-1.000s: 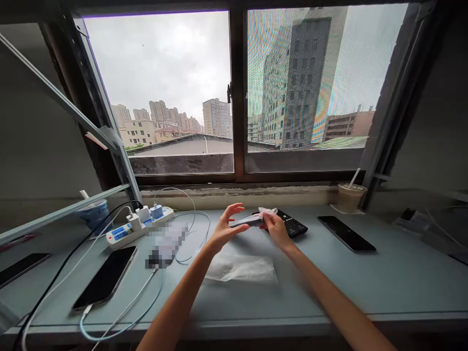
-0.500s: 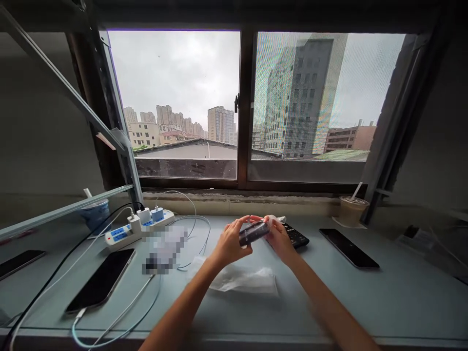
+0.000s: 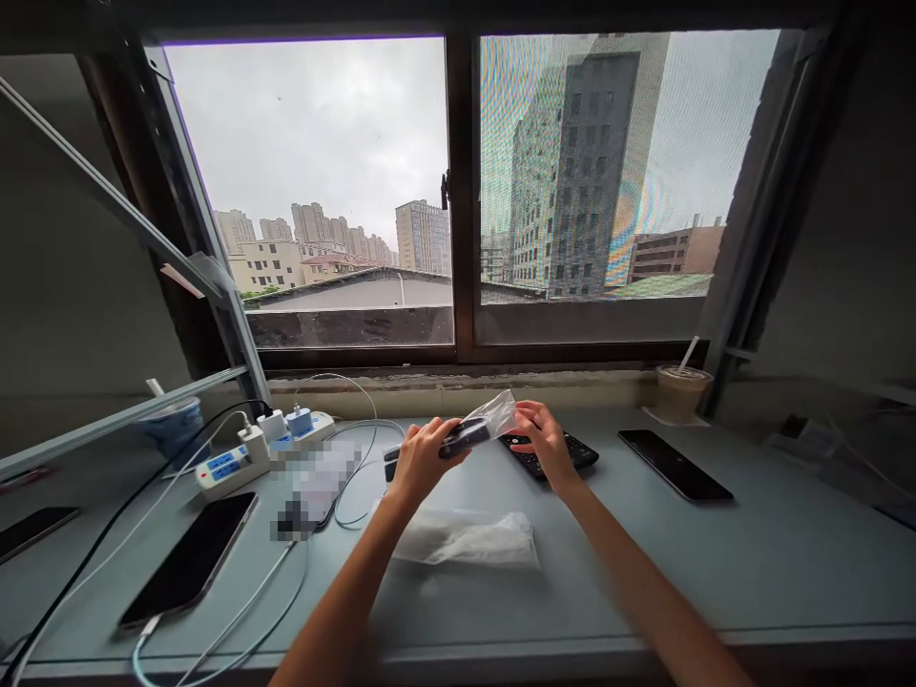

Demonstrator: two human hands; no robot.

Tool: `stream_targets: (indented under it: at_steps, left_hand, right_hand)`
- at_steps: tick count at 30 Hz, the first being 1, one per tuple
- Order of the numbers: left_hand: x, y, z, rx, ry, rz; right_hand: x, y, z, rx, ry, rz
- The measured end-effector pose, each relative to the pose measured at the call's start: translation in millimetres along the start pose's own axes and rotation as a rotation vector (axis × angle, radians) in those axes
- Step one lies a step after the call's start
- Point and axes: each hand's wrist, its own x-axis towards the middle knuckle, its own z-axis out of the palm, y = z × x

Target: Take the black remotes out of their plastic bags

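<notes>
My left hand (image 3: 422, 460) is closed around a slim black device, perhaps a remote (image 3: 458, 440), held above the grey desk (image 3: 716, 563). Its right end sits inside a clear plastic sleeve (image 3: 493, 416). My right hand (image 3: 545, 441) pinches the right side of that sleeve. Just behind my right hand a black remote with buttons (image 3: 565, 454) lies on the desk. A flat clear plastic bag (image 3: 465, 537) lies on the desk under my forearms.
A phone on a white cable (image 3: 190, 558) lies at the left, by a power strip (image 3: 250, 450) with chargers. Another phone (image 3: 674, 464) lies to the right, an iced drink cup (image 3: 681, 391) behind it. A blue cup (image 3: 172, 425) stands far left. The window (image 3: 458, 191) is behind the desk.
The black device has moved left with my left hand and part of it has come out of the clear sleeve, which my right hand holds. The camera view has shifted slightly.
</notes>
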Motion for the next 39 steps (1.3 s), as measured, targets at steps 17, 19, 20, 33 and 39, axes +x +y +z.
stream_targets:
  at_steps: [17,19,20,33,39]
  left_hand:
    - [2.4,-19.9,1.1,0.058,-0.042,0.015]
    - [2.9,-20.0,0.9,0.056,-0.039,0.045]
    - [3.1,-20.3,1.1,0.056,-0.034,0.053]
    - [2.6,-27.6,5.1,0.09,0.021,0.15]
    - [2.4,-23.5,12.9,0.087,0.017,0.192]
  right_hand:
    - [5.0,11.1,-1.8,0.051,-0.262,0.155]
    - [4.0,7.8,-3.3,0.068,-0.291,0.208]
    - [3.4,6.2,-3.8,0.081,-0.312,0.238]
    - [0.2,12.8,0.6,0.03,-0.48,0.298]
    - [5.2,31.0,3.4,-0.154,-0.307,0.2]
